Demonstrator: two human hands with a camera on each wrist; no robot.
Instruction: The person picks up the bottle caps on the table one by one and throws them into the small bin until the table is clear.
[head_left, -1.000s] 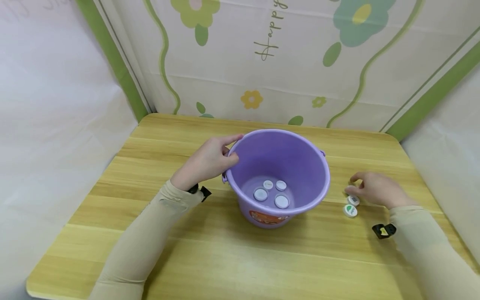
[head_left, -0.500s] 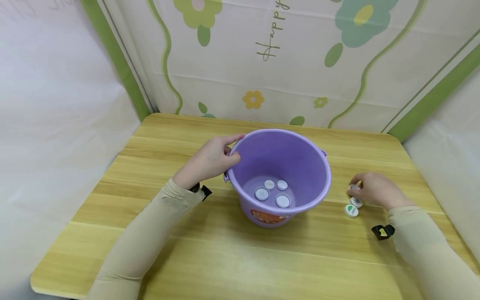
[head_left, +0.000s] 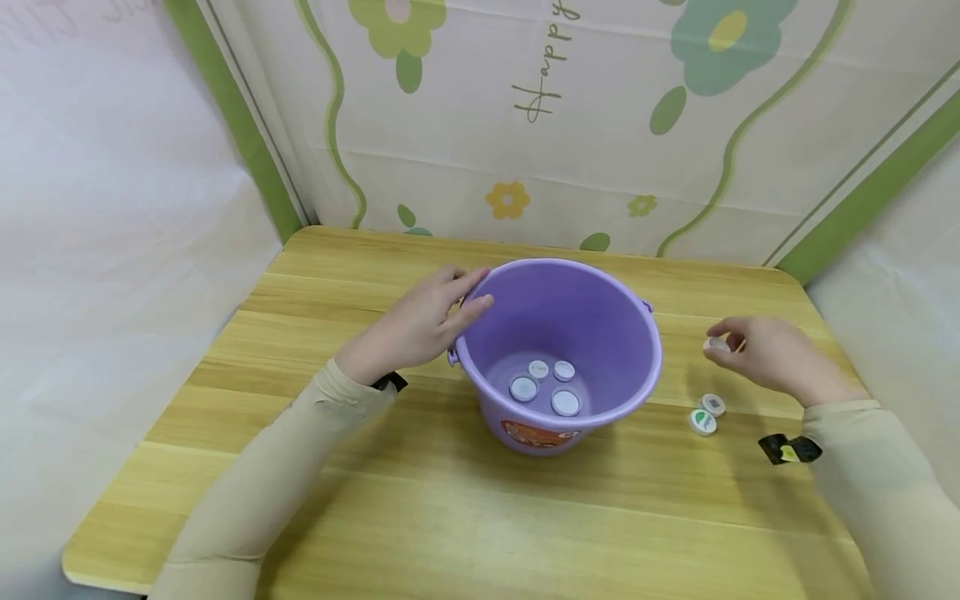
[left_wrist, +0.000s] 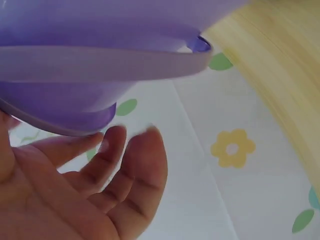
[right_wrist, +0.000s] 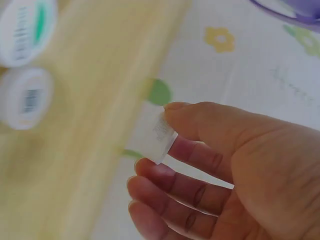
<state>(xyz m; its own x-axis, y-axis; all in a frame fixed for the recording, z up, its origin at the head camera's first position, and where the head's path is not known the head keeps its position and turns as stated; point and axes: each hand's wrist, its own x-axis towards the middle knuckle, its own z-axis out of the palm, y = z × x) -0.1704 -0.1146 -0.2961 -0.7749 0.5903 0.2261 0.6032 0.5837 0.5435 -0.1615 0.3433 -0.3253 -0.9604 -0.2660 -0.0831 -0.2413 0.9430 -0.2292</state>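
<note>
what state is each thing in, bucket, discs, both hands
Bucket, upright, open-topped
Four discs in the bucket, lying flat
Two discs on the table, lying flat, printed faces up
Held disc, pinched
Right hand, pinching the held disc
Left hand, relaxed, thumb over the bucket's edge

Head view downward, wrist views close

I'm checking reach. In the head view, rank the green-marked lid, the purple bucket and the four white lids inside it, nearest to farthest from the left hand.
1. Purple bucket: its rim is right at the left hand.
2. Four white lids: on the bucket's floor.
3. Green-marked lid: on the table, beyond the bucket's right side.
</note>
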